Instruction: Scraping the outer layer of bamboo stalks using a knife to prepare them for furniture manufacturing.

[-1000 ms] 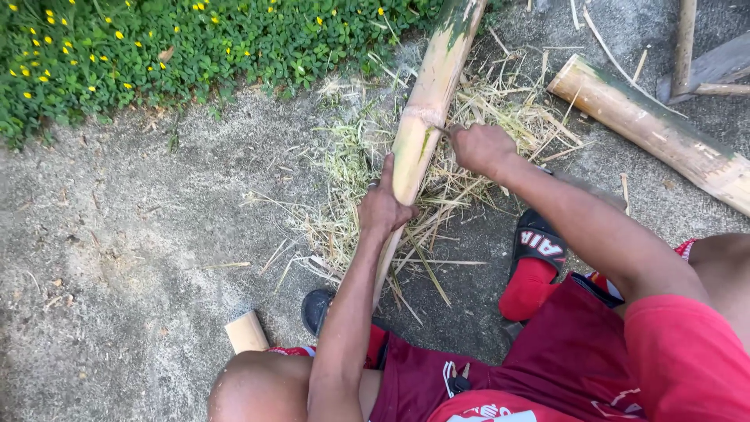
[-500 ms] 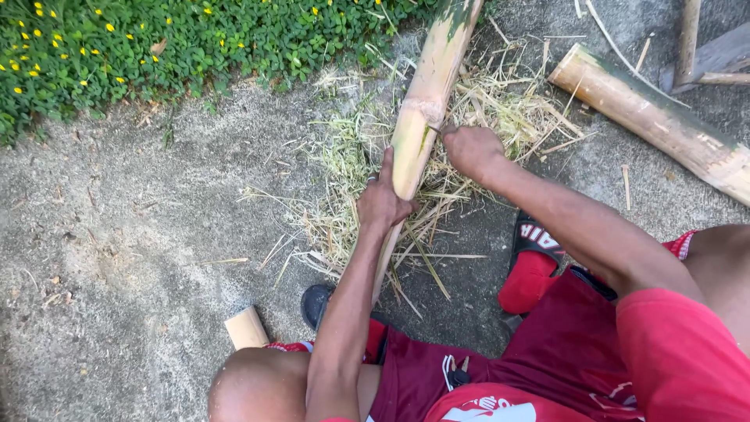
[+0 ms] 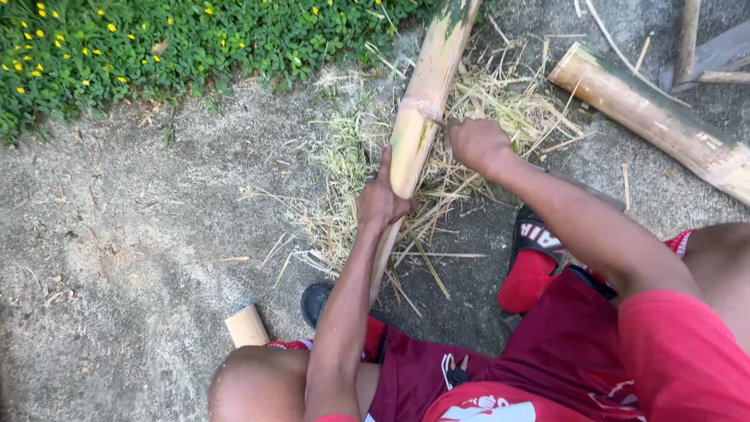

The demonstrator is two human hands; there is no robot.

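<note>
Bamboo pole (image 3: 426, 101) top cut off; tool in right hand (image 3: 476, 143) hidden

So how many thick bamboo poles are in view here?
2. One long pale bamboo pole runs up the middle, gripped by the left hand with the right hand beside it; another thick bamboo pole lies at the upper right. Others may lie out of frame.

No packages, signs or screens in view. Only printed markings: white lettering band on black sandal strap (image 3: 537, 232), right of centre over red sock; white printed logo on red shirt (image 3: 488, 408) at bottom edge; small white emblem on maroon shorts (image 3: 453, 369).
</note>
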